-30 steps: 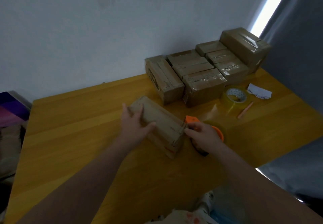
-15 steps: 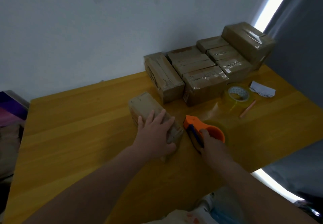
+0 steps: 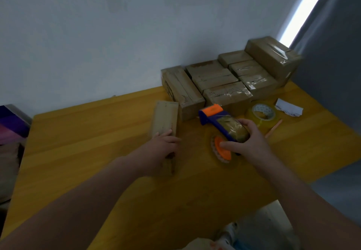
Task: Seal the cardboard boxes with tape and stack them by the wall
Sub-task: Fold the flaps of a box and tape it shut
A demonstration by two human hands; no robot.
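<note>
Yellow wooden table [image 3: 97, 132], grain running left to right, far edge against a plain pale wall [image 3: 117, 35]. Grey curtain [image 3: 332, 74] hangs at right; a narrow strip of daylight [image 3: 304, 9] shows between wall and curtain. On the table's right side: a crumpled white paper scrap [image 3: 289, 109], and nearer the front a thin orange pencil-like stick [image 3: 273, 130], lying flat at a slant, apart from the paper. Purple object [image 3: 11, 122] beyond the left edge, cropped, type unclear. Grey floor [image 3: 336, 181] at lower right.

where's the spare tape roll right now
Head view, right side of the table: the spare tape roll lies flat beside the white paper, in front of the stacked boxes.
</note>
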